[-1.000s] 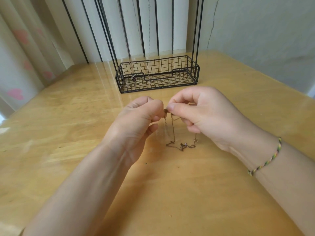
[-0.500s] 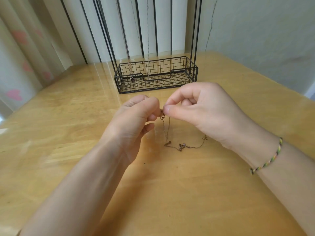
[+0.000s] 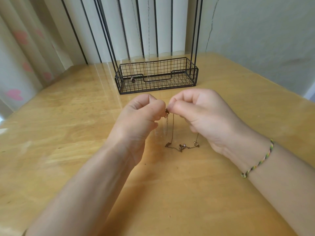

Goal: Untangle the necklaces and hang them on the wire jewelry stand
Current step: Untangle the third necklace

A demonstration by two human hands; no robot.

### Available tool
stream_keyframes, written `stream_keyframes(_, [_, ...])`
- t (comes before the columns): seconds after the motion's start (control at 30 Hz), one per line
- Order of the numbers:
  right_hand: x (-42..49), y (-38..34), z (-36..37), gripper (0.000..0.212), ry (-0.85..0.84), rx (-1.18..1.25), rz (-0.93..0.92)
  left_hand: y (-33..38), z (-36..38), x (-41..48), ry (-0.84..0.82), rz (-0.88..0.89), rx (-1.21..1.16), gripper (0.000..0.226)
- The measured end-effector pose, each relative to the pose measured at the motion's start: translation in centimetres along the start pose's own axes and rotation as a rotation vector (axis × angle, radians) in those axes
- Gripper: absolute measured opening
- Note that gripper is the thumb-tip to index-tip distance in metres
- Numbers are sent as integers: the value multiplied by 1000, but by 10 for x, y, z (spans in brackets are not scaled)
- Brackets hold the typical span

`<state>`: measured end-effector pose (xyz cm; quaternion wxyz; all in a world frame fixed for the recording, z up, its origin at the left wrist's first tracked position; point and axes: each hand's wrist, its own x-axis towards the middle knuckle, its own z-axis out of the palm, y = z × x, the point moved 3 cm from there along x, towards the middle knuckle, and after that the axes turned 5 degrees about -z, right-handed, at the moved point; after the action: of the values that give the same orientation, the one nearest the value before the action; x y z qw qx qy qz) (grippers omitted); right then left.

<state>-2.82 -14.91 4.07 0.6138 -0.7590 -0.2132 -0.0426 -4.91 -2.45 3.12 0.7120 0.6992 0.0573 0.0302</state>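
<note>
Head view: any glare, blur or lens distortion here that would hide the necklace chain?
Head view: glossy streaks of glare on the table lie left of the work; the left hand is slightly motion-blurred; the necklace chain stays readable but thin; wide-angle bending tilts the jewelry stand rods outward.

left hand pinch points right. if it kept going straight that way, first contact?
Most likely the right hand: the left hand pinches the necklace clasp and its fingers almost touch the right hand's fingers. Depth is unclear, but no gap shows.
</note>
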Motion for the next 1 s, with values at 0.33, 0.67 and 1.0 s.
stream_keyframes(0.33, [1,-1,-3,15,-77,-24,-31,-4,-2,-1,-97,-176,-103,24])
stream_keyframes(0.67, [1,-3,-3,15,-139,-218,-108,2,-9,1,-34,-70,203,10])
stream_keyframes(1.0, [-1,-5,3,17,-148,-337,-186,0,-6,-1,74,128,261,10])
